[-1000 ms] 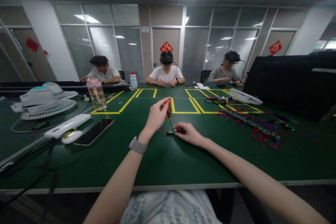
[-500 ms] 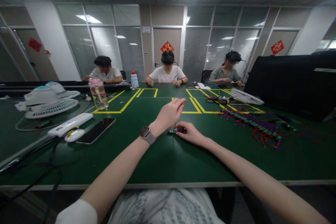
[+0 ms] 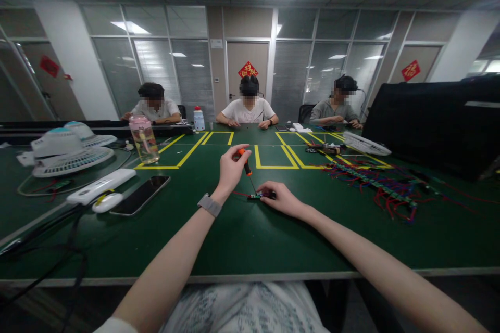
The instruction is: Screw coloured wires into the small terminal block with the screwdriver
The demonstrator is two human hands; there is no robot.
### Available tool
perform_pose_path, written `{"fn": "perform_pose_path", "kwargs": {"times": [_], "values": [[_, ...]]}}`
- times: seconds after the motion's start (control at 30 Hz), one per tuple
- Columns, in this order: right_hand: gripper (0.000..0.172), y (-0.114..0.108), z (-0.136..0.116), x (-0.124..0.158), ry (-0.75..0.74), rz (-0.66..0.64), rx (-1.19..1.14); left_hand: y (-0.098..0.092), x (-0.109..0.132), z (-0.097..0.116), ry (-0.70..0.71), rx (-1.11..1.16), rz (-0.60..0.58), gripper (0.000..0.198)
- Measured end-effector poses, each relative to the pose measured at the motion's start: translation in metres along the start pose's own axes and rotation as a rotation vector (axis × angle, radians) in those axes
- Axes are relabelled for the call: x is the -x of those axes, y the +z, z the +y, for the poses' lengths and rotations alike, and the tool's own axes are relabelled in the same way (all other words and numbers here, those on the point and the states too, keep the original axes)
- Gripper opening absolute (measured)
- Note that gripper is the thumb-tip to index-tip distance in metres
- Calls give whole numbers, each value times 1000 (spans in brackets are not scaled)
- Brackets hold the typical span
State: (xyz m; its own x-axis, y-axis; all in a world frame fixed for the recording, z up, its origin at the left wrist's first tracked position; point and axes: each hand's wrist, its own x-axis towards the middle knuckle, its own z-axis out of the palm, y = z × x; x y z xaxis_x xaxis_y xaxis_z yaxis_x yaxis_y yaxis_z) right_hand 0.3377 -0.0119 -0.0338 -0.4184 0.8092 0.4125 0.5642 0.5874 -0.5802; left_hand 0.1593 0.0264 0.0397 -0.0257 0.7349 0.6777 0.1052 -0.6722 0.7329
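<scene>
The work looked to be under way rather than finished: the screwdriver (image 3: 248, 168) was set against the small circuit board (image 3: 253, 196), and its tip seemed to meet the board near the right hand's fingertips. Whether any screw there was already tight, or how many turns were left, was too small to tell. A row of wired boards (image 3: 375, 184) lay to the right, well apart from the hands; nothing showed whether those were done or waiting.

The screwdriver leaned rather than standing upright. Its orange and black handle pointed up and to the left, its thin shaft down and to the right, so the long axis ran slantwise to the board. The board lay low on the green counter (image 3: 234, 252), in front of the person, its long axis roughly sideways, with a red wire (image 3: 240, 193) running off leftward.

The left hand (image 3: 231, 165) had its fingers closed around the handle near the top. The right hand (image 3: 284, 200) held its fingers narrow, pinching the board's right end, which they partly hid.
</scene>
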Motion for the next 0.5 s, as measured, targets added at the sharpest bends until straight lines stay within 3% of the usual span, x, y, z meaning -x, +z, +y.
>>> {"fn": "perform_pose_path", "kwargs": {"times": [0.1,0.2,0.4,0.5], "values": [[21,0,-1,1,-10,16,18,5,2,0,31,34,-33,29],[22,0,-2,1,-47,36,50,8,6,4,-25,140,-130,34],[27,1,-5,1,-41,51,14,3,10,8,116,-130,-14,27],[28,2,-5,2,-26,52,6,2,6,4,67,-66,-67,31]]}}
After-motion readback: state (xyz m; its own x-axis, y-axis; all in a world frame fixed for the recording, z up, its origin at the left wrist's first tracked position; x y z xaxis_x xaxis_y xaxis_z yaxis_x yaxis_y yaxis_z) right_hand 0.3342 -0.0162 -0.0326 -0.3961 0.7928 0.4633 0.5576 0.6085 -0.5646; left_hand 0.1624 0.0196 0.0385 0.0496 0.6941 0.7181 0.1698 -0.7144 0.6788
